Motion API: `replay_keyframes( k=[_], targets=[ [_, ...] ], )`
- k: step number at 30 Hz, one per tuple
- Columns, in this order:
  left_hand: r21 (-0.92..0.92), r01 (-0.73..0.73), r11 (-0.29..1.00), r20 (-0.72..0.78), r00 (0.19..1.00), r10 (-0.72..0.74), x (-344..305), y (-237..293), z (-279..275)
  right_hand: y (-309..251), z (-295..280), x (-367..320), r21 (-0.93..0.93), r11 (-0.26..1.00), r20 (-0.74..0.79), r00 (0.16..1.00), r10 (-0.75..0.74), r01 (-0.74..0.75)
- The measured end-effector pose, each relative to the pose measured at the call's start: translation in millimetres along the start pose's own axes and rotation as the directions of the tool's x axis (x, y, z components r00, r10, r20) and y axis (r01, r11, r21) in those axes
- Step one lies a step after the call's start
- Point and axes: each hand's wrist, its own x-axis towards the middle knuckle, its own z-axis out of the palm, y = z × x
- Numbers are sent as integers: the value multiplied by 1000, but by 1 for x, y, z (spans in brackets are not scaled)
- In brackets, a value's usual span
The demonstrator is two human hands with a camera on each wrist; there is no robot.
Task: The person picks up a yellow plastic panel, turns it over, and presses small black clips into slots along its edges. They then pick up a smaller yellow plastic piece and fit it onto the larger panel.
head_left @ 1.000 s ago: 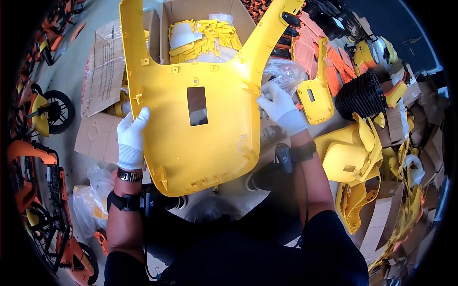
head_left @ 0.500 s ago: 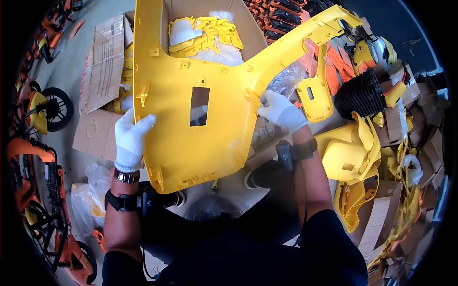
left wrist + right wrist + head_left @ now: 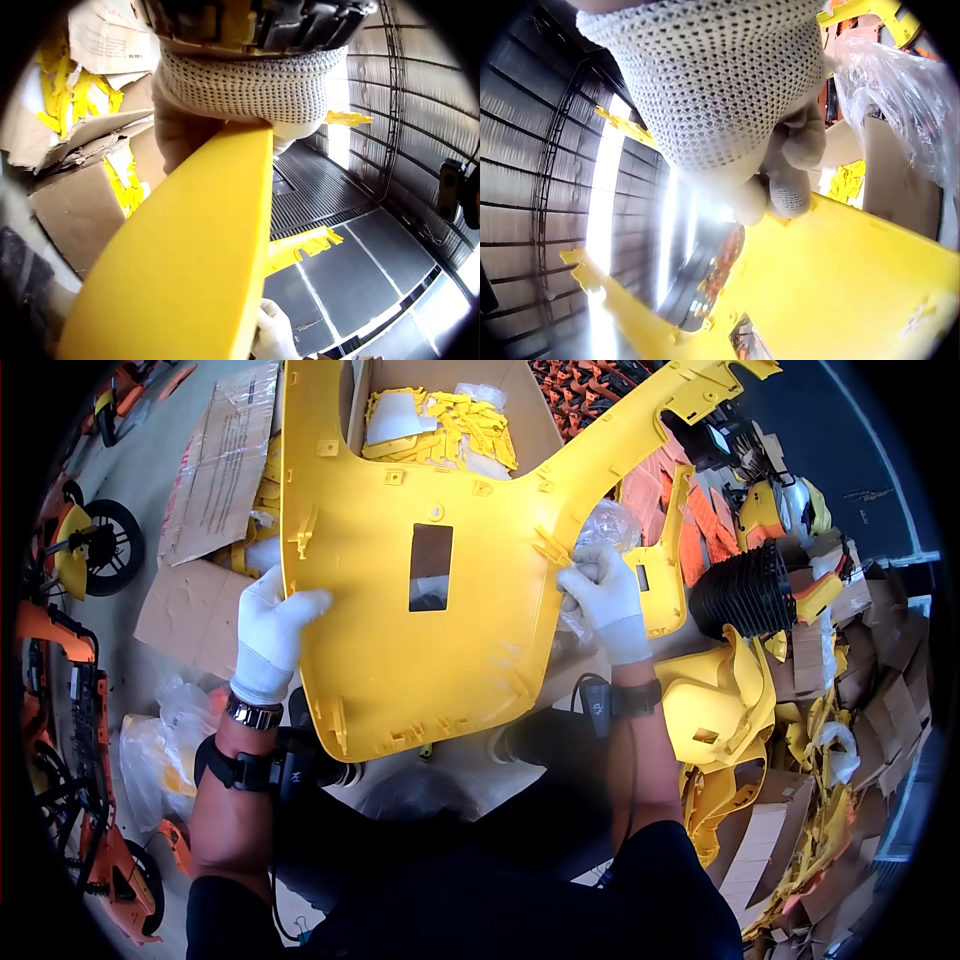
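Note:
A large yellow plastic body panel (image 3: 370, 660) is held up in front of the person, inner face with clips and ribs showing. It has a rectangular cutout and two long arms reaching up. At its left edge the gloved left hand (image 3: 275, 625) grips it, thumb on the inner face and the other fingers behind. The gloved right hand (image 3: 608, 600) pinches the right edge beside a moulded clip, its fingers curled. In the right wrist view, the curled fingertips (image 3: 789, 199) meet the panel's edge. The left wrist view shows the panel's smooth outer side (image 3: 180, 255) below the glove.
Beyond the panel stands a cardboard box (image 3: 530, 420) holding small yellow parts (image 3: 455, 435). More yellow panels (image 3: 715, 695) lie at the right, near a black ribbed stack (image 3: 742, 590) and flattened cardboard. Orange scooter frames (image 3: 85, 760) and a wheel (image 3: 112, 547) line the left side.
The panel has tilted, its right arm swinging down to the right. Both hands keep their hold, the right one ending slightly further right. The surroundings have shifted a little in the head view.

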Motion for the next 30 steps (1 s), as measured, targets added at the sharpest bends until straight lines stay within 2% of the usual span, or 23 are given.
replay_keyframes(
  k=[1,2,5,8,12,15,18,21,24,27,30],
  targets=[
    [-28,23,999,-12,1000,-24,0,3,3,-4,2,-1,27,999,-46,999,-27,28],
    [-57,45,997,-21,999,-46,0,5,5,-9,3,-4,25,1000,-109,994,9,-6],
    [-98,55,994,-21,998,-58,4,-6,4,-7,4,-3,19,991,-175,977,-125,130],
    [-99,89,991,-31,995,-93,2,-6,6,-1,5,0,14,992,-177,977,-118,122],
    [-90,39,995,-10,999,-40,3,-9,8,4,8,4,83,988,-230,967,-110,132],
    [-31,12,999,59,998,-10,3,-9,4,-1,3,4,17,996,-228,970,-80,86],
    [42,-23,999,134,991,17,2,-10,1,11,-3,9,-69,995,-156,984,-88,78],
    [56,8,998,107,994,-14,5,-9,0,10,-8,6,146,989,-69,997,-25,35],
    [-25,48,999,75,996,-46,3,-3,1,8,-21,5,218,976,6,1000,-14,12],
    [-84,51,995,81,996,-45,2,-2,3,17,-26,10,158,987,-53,999,3,5],
    [-53,43,998,133,990,-36,3,2,-2,15,-22,8,448,893,77,993,-93,48]
  ],
)
